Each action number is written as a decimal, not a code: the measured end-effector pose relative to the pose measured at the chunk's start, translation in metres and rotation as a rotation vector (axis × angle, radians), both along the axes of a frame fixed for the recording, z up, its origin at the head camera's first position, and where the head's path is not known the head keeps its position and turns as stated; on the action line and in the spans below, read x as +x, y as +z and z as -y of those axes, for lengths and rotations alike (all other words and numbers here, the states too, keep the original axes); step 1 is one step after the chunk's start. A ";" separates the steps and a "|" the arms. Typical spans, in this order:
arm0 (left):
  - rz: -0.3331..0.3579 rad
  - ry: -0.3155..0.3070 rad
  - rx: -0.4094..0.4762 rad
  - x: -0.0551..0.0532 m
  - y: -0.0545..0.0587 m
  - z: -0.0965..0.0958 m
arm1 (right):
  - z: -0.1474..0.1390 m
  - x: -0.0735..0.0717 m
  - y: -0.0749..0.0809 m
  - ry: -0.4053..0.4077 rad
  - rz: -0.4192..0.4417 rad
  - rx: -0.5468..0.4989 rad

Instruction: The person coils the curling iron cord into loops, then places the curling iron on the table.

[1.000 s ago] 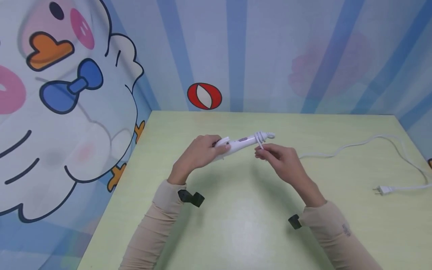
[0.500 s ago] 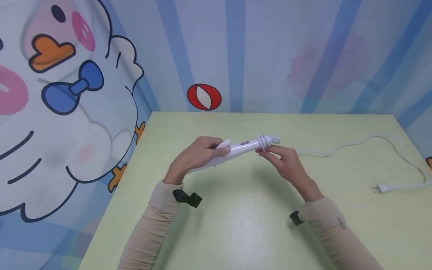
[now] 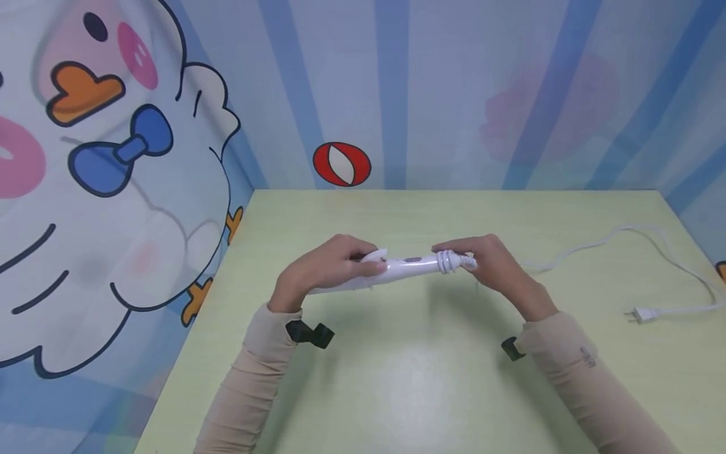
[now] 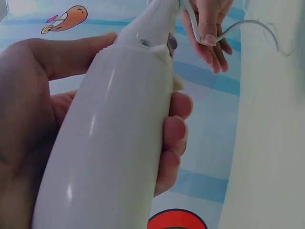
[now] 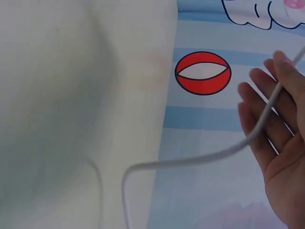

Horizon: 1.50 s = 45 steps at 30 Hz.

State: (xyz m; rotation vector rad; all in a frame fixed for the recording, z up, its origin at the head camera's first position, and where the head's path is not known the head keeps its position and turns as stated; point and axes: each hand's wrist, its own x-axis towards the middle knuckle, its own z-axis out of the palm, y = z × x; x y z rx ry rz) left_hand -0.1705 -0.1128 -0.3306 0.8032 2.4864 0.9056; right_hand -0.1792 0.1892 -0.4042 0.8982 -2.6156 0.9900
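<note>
My left hand [image 3: 326, 268] grips a white curling iron [image 3: 408, 268] above the table, its barrel end pointing left. In the left wrist view the iron's broad white body [image 4: 107, 124] fills the palm, fingers wrapped round it. Several turns of white cord [image 3: 447, 261] circle the handle's right end. Beside those turns is my right hand [image 3: 499, 268], fingers stretched toward the handle. In the right wrist view its thumb pinches the cord [image 5: 200, 161], which crosses the palm. A grey button [image 3: 414, 259] shows on the handle.
The rest of the cord [image 3: 601, 243] curves across the table's right side to a two-pin plug [image 3: 643, 314]. Printed backdrop walls [image 3: 442, 94] stand behind and to the left of the pale green table [image 3: 397, 391].
The iron has come lower and nearer level. My right hand has moved from below the handle to its right end, fingers now extended, carrying the cord round.
</note>
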 end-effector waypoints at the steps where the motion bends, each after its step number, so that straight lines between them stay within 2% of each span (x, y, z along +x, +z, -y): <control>1: -0.005 -0.010 -0.014 0.001 0.000 -0.001 | -0.001 -0.002 0.004 0.019 0.019 0.030; 6: -0.033 -0.041 -0.085 0.003 0.001 -0.005 | -0.002 -0.009 0.027 0.060 0.123 0.150; 8: -0.053 -0.054 -0.113 0.004 0.002 -0.007 | -0.001 -0.012 0.036 0.059 0.144 0.194; 11: -0.079 -0.062 -0.160 0.005 0.002 -0.011 | 0.003 -0.013 0.048 0.065 0.129 0.265; 16: -0.117 -0.025 -0.239 0.009 0.000 -0.020 | 0.014 -0.007 0.067 0.043 0.092 0.381; 20: -0.130 0.026 -0.276 0.008 -0.005 -0.026 | 0.024 0.000 0.071 -0.021 0.134 0.417; 23: -0.142 0.065 -0.304 0.005 -0.012 -0.030 | 0.030 0.003 0.068 -0.061 0.227 0.368; 26: -0.167 0.113 -0.326 0.002 -0.019 -0.032 | 0.034 0.006 0.062 -0.104 0.334 0.274; 29: -0.186 0.172 -0.325 0.001 -0.023 -0.034 | 0.036 0.009 0.057 -0.159 0.398 0.178; 34: -0.219 0.258 -0.281 0.001 -0.022 -0.037 | 0.041 0.018 0.055 -0.241 0.426 0.051; 39: -0.248 0.345 -0.203 -0.003 -0.015 -0.033 | 0.044 0.024 0.050 -0.275 0.411 -0.082; 42: -0.226 0.378 -0.171 -0.007 -0.012 -0.028 | 0.043 0.025 0.039 -0.276 0.411 -0.173; 45: -0.178 0.385 -0.138 -0.010 -0.009 -0.024 | 0.043 0.025 0.027 -0.274 0.395 -0.230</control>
